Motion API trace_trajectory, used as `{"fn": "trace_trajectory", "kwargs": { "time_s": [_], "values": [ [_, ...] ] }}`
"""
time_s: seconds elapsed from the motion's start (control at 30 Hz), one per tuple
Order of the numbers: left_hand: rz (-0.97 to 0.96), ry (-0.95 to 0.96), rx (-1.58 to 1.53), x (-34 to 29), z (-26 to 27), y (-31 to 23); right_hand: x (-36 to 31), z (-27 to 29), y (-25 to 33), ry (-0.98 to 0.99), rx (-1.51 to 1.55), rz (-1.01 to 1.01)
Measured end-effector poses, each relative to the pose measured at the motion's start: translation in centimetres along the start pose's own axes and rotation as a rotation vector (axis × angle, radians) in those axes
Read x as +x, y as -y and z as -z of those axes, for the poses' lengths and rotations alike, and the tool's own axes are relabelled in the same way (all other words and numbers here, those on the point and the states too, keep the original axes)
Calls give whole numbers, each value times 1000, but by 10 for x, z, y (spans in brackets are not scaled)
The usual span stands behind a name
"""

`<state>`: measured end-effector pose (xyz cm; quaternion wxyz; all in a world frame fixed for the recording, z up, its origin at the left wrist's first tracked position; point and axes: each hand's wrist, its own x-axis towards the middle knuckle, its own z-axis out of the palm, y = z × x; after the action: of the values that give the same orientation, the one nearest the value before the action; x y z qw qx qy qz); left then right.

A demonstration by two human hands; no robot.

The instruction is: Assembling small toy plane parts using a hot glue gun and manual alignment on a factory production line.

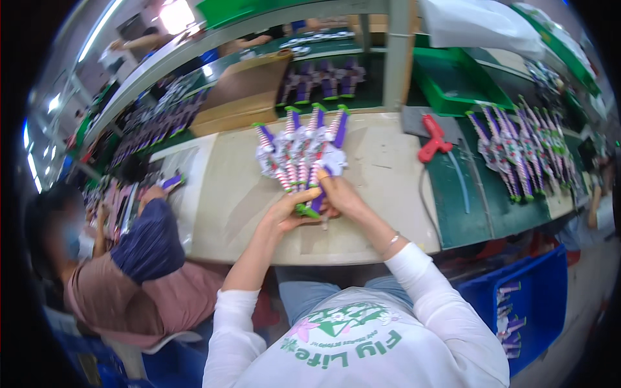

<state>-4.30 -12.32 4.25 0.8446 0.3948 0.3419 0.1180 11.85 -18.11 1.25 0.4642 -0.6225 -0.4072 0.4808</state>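
Over the table in front of me, my left hand (289, 208) and my right hand (337, 193) close together around the lower ends of a bunch of toy figures (301, 152). The figures are white and purple, with pink-striped limbs and green tips. Their far ends fan out on the pale tabletop (381, 174). My left thumb lies across the striped limbs, and my right thumb presses on a purple part. Exactly which piece each hand pinches is partly hidden by the fingers. A yellowish covering shows on my right thumb.
To the right lie a red glue gun (433, 139) with its cable and more toy figures (511, 152). A green tray (456, 81) and a cardboard box (242, 94) stand behind. A co-worker (129, 271) sits at left. A blue bin (533, 317) holding figures stands at lower right.
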Motion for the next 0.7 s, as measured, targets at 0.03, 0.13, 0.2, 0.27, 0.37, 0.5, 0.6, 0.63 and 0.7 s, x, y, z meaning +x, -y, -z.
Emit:
{"fn": "trace_trajectory", "kwargs": {
  "time_s": [0.03, 0.13, 0.2, 0.27, 0.37, 0.5, 0.6, 0.63, 0.7],
  "values": [
    [-7, -4, 1, -2, 5, 1, 0, -6, 0, -23, 6, 0],
    [-27, -87, -16, -19, 7, 5, 0, -12, 10, 119, -20, -65],
    [-30, 42, -45, -15, 10, 5, -7, -10, 13, 90, -19, -19],
    [-32, -14, -51, -9, 2, 8, -10, -3, 13, 58, -6, -25],
    [-124, -191, 68, -4, -12, 9, -11, 7, 8, 88, 37, -67],
    [-140, -176, 19, -3, -8, 9, -36, 54, 6, -596, -211, 308],
    [-161, -199, 18, -2, -14, 9, -32, 143, -14, -1227, -142, 441],
    [-158, -185, 19, 0, -18, 10, -25, 176, -32, -1190, 205, 396],
    [-232, -257, 4, -4, -15, 15, -31, 215, -26, -724, 652, -12]
  ]
}}
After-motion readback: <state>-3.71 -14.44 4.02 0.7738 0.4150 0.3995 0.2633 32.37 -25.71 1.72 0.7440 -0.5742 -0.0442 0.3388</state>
